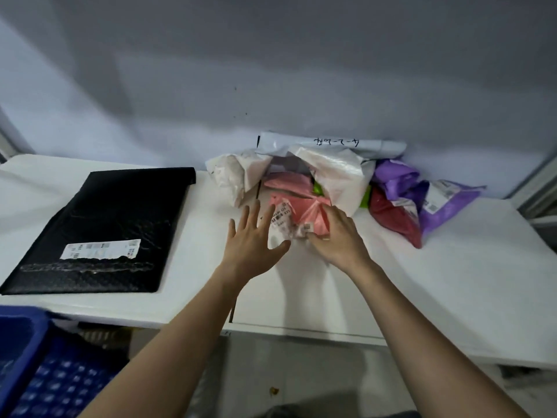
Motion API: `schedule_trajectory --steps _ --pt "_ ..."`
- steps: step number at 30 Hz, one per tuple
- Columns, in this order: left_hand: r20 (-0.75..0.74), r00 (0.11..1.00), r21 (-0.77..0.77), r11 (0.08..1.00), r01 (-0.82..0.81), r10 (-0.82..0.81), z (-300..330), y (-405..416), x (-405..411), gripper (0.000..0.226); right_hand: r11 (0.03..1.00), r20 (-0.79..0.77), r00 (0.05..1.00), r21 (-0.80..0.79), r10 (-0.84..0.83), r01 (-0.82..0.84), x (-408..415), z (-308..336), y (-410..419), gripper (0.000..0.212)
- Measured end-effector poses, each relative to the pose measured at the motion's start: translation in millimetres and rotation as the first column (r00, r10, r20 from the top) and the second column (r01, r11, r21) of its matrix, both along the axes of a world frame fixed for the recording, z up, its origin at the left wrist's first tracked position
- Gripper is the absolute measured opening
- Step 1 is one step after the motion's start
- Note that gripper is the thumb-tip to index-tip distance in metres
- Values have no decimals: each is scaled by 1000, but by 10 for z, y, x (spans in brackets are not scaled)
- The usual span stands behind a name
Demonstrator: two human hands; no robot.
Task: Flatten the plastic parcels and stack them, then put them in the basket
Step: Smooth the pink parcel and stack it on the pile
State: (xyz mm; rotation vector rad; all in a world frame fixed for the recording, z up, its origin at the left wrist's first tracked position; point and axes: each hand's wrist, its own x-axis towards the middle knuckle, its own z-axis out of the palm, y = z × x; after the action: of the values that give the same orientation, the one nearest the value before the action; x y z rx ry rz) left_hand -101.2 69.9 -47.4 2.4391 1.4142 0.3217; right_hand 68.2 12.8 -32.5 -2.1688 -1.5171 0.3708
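Observation:
A crumpled pink plastic parcel (pixel 301 211) with a torn white label lies at the front of a heap of parcels on the white table (pixel 391 297). My right hand (pixel 334 236) grips its near right corner, fingers curled into the plastic. My left hand (pixel 250 239) hovers with spread, straight fingers at the parcel's left edge, fingertips by the label. A flat black padded parcel (pixel 102 224) with a white label lies on the table's left. The blue basket (pixel 27 357) stands below the table at the lower left.
Behind the pink parcel the heap holds white parcels (pixel 331 170), a grey one with handwriting (pixel 331 143), a purple one (pixel 437 200), a dark red one (pixel 391 218) and a bit of green. A grey wall backs the table. A gap splits the tabletop near the middle.

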Motion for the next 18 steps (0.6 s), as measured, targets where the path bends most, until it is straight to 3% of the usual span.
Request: schedule_trajectory --steps 4,8,13,18 --pt "-9 1000 -98 995 -31 30 -169 66 -2 81 1000 -110 994 11 3 -2 20 -138 15 84" --pt "-29 999 -127 991 -31 27 -280 128 -42 82 998 -172 984 37 -45 52 1 -223 137 84" --pt "12 1000 -87 996 -17 18 -288 155 -63 77 969 -58 970 -89 -236 230 -21 -286 234 47" --pt "38 999 -44 999 -17 18 -168 144 -140 71 970 -108 965 4 -239 241 -78 -231 244 19"
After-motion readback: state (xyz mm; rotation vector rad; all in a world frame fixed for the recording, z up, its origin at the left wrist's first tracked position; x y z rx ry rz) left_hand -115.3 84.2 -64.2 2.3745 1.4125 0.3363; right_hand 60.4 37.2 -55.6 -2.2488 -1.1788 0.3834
